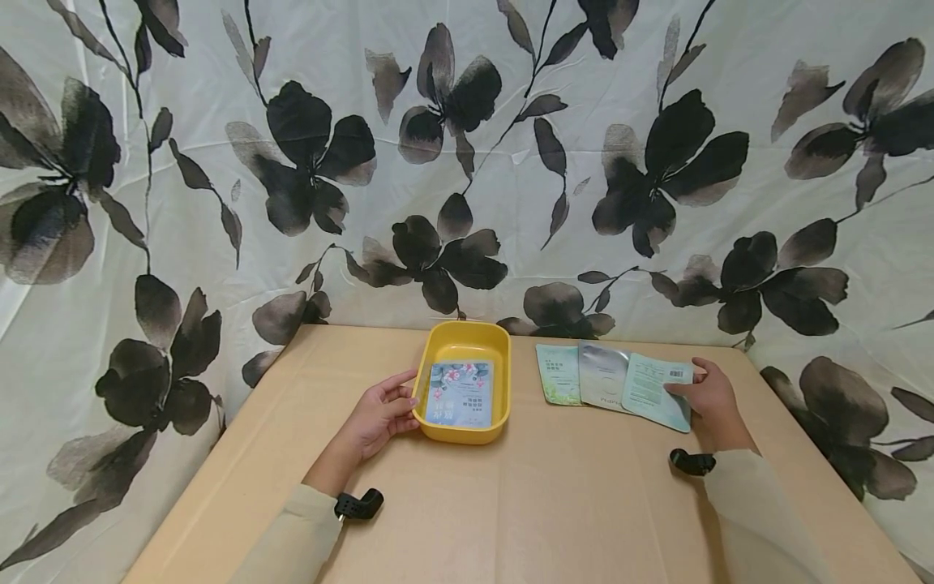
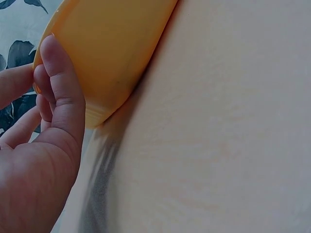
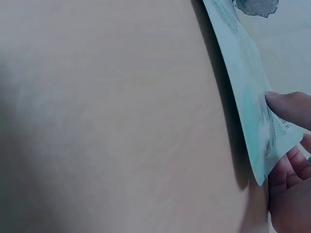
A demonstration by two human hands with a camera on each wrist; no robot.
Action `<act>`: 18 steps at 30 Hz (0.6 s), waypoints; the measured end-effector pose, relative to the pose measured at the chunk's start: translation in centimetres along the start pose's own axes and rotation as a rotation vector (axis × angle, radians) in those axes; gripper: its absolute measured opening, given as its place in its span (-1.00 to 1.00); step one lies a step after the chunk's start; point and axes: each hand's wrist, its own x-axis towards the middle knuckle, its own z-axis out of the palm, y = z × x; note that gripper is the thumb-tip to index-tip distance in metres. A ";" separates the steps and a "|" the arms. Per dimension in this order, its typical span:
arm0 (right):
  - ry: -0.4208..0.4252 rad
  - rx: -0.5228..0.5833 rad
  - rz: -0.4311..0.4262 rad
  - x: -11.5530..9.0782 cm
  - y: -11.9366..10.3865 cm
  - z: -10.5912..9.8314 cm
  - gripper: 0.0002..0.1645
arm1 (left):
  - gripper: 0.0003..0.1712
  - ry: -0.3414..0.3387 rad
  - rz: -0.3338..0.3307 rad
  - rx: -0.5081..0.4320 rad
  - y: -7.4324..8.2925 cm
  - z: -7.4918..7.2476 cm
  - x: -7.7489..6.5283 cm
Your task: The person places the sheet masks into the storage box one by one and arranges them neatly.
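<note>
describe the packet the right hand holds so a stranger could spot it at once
On the tan table, go right from the yellow tray, past the green packet and silver packet. The right hand pinches the last one, a pale teal packet. The barcode near its upper right corner sets it apart from both neighbours.

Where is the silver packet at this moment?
In the head view, the silver packet lies on the table right of the yellow tray, between a mint-and-white packet and the barcoded mint packet that the right hand pinches.
</note>
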 end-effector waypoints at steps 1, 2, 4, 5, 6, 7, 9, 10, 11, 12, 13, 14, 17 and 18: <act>-0.001 -0.007 -0.004 -0.1 0.0 -0.1 0.12 | -0.21 -0.004 0.003 -0.004 0.0 0.0 -0.1; -0.002 -0.015 -0.007 -0.1 0.0 -0.1 0.12 | -0.21 -0.007 0.005 -0.009 0.1 0.1 -0.1; -0.001 -0.034 -0.014 -0.1 0.0 -0.3 0.12 | -0.20 -0.011 0.007 -0.014 0.2 0.1 -0.2; -0.001 -0.043 -0.017 -0.2 0.0 -0.4 0.11 | -0.20 -0.011 0.006 -0.015 0.2 0.1 -0.2; -0.001 -0.052 -0.021 -0.2 0.0 -0.5 0.11 | -0.20 -0.011 0.006 -0.015 0.2 0.1 -0.2; -0.001 -0.055 -0.026 -0.3 0.0 -0.6 0.10 | -0.20 -0.009 0.005 -0.015 0.2 0.1 -0.2; -0.001 -0.069 -0.041 -0.3 0.1 -0.7 0.09 | -0.20 -0.008 0.003 -0.013 0.2 0.1 -0.3; -0.002 -0.077 -0.047 -0.3 0.2 -0.8 0.09 | -0.20 -0.008 0.003 -0.010 0.2 0.1 -0.3; -0.002 -0.080 -0.055 -0.3 0.3 -0.9 0.08 | -0.20 -0.008 0.003 -0.010 0.2 0.1 -0.3; -0.005 -0.081 -0.061 -0.3 0.4 -1.0 0.08 | -0.20 -0.009 0.003 -0.008 0.2 0.1 -0.3; -0.008 -0.081 -0.068 -0.3 0.5 -1.0 0.08 | -0.20 -0.009 0.002 -0.006 0.2 0.0 -0.2; -0.013 -0.083 -0.072 -0.3 0.6 -1.1 0.08 | -0.20 -0.009 0.001 -0.005 0.2 0.0 -0.2; -0.033 -0.074 -0.083 -0.4 0.8 -1.2 0.10 | -0.21 -0.007 -0.004 0.003 0.2 0.0 -0.1; -0.042 -0.070 -0.084 -0.4 0.9 -1.3 0.11 | -0.21 -0.006 -0.005 0.004 0.1 -0.1 -0.1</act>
